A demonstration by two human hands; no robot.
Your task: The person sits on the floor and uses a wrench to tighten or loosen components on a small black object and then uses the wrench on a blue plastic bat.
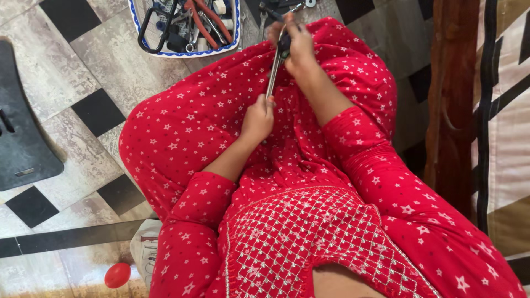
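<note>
Head view, looking down at a person seated on the floor in a red garment dotted with small white stars. The left hand [257,118] rests on the lap, its grip pinching the lower end of a long slender metal tool [274,70], seemingly to steady it. The right hand [298,47] sits farther out over the knee, its grip wrapped around the tool's upper end, where a dark part shows between the fingers; what that part is cannot be made out. The tool runs nearly straight between the two hands, just above the cloth. Beyond the knees lies a blue-rimmed tray [237,38] crowded with hand tools, some red-handled. The tiled floor [105,60] is pale marbled stone with black square insets. A dark flat panel [22,127] lies at left, a small red ball [117,275] near the lower edge, and wooden furniture [452,94] stands at right.
</note>
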